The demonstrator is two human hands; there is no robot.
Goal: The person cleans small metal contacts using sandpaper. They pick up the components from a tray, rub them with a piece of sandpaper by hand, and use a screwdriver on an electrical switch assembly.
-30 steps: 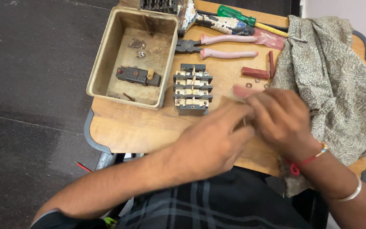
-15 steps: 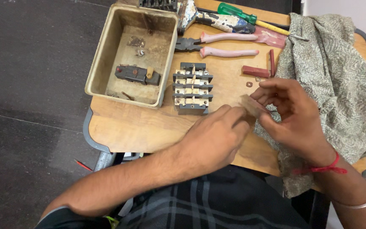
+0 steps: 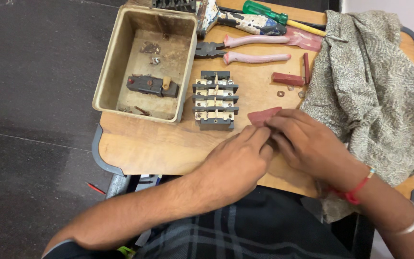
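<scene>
**Both hands lowered onto the red piece**

Since a moment ago my hands have dropped from above the table to its surface, and the red piece now lies flatter under my fingertips.

My wooden table carries everything. Draped over its right side is the patterned cloth. At the upper left sits the worn metal box with a dark switch part inside. Just right of the box is the grey terminal block. Above it lie the pink-handled pliers and the green screwdriver.

My left hand and right hand meet fingertip to fingertip, pinching the flat red piece between them, just right of the terminal block. A small red bar lies apart, further up.
</scene>
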